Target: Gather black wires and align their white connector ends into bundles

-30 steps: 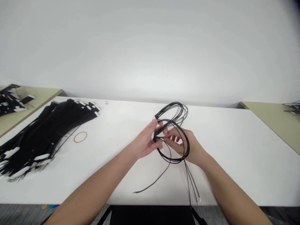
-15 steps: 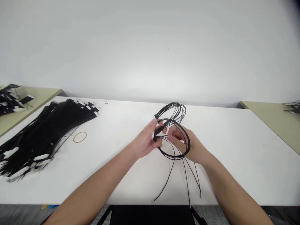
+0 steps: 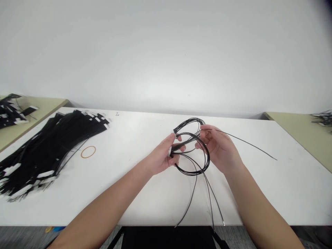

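My left hand (image 3: 166,154) is closed on a wire harness (image 3: 207,159), its thumb and fingers around the white connectors (image 3: 170,150). Black wires loop out from it in two coils, one behind the other. Several loose wire ends hang down toward the table's front edge. My right hand (image 3: 219,147), at the right side of the coils, pinches a single black wire (image 3: 246,142) between thumb and fingertips. That wire's free end stretches out to the right over the table.
A large bundle of black harnesses with white connectors (image 3: 49,148) lies on the white table (image 3: 116,193) at left. Beside it is an orange rubber band (image 3: 88,152). More harnesses rest on yellowish side tables (image 3: 293,129) at both edges. A white wall stands behind.
My right hand has moved up and right, with one wire now drawn out of the hanging group toward the right. My left hand stays in place holding the harness.
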{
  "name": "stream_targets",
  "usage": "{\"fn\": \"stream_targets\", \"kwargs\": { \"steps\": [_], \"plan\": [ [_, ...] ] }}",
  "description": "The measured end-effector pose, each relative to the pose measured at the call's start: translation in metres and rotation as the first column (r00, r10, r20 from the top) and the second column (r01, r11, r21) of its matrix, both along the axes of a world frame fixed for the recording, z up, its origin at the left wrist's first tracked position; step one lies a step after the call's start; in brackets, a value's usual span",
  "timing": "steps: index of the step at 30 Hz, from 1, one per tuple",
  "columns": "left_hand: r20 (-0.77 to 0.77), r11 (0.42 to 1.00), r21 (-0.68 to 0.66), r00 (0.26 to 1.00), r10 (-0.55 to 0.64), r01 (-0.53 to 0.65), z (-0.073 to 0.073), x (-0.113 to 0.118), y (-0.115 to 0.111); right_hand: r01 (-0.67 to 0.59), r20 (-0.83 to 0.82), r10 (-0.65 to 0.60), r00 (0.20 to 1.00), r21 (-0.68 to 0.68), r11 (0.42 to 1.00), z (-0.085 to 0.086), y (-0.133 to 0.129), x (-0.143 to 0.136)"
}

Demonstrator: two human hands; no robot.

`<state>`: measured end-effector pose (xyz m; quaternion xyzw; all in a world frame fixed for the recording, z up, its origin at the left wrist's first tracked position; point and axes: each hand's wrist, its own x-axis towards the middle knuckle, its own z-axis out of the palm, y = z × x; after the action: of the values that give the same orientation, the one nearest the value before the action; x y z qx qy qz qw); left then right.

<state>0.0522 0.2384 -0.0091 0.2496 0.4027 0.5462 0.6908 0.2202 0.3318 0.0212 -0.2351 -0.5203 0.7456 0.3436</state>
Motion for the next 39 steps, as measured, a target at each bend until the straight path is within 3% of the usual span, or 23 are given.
{"fn": "stream_targets", "kwargs": {
  "steps": [5, 9, 11, 14, 17, 23, 27, 39],
  "plan": [
    [0.009, 0.999, 0.017, 1.000, -0.030, 0.029, -0.001, -0.001, 0.000, 0.219, -0.045, -0.218, 0.975, 0.025, 0.975, -0.004, 0.005, -0.002],
    [-0.016, 0.998, 0.042, 0.999, -0.044, 0.044, 0.001, -0.001, -0.002, 0.414, -0.142, -0.401, 0.905, 0.081, 0.907, 0.001, 0.012, 0.003],
    [-0.047, 0.997, 0.053, 0.998, -0.047, 0.049, 0.002, 0.000, -0.003, 0.447, -0.170, -0.429, 0.887, 0.092, 0.890, 0.005, 0.013, 0.006],
    [-0.096, 0.996, 0.062, 0.994, -0.052, 0.058, 0.002, 0.001, -0.003, 0.402, -0.146, -0.382, 0.913, 0.153, 0.903, 0.007, 0.010, 0.011],
    [-0.145, 0.996, 0.069, 0.988, -0.053, 0.063, 0.000, 0.003, -0.003, 0.339, -0.093, -0.327, 0.941, 0.303, 0.891, 0.005, 0.006, 0.015],
    [-0.267, 0.996, 0.064, 0.962, -0.050, 0.069, -0.003, 0.005, -0.002, 0.168, 0.142, -0.327, 0.934, 0.635, 0.754, 0.004, 0.000, 0.015],
    [-0.282, 0.995, 0.069, 0.958, -0.051, 0.074, -0.002, 0.005, -0.002, 0.015, 0.260, -0.248, 0.933, 0.662, 0.750, 0.004, 0.001, 0.016],
    [-0.354, 0.991, 0.075, 0.932, -0.076, 0.109, 0.003, 0.006, -0.004, -0.060, 0.324, -0.203, 0.924, 0.647, 0.760, 0.002, 0.003, 0.017]
  ]
}}
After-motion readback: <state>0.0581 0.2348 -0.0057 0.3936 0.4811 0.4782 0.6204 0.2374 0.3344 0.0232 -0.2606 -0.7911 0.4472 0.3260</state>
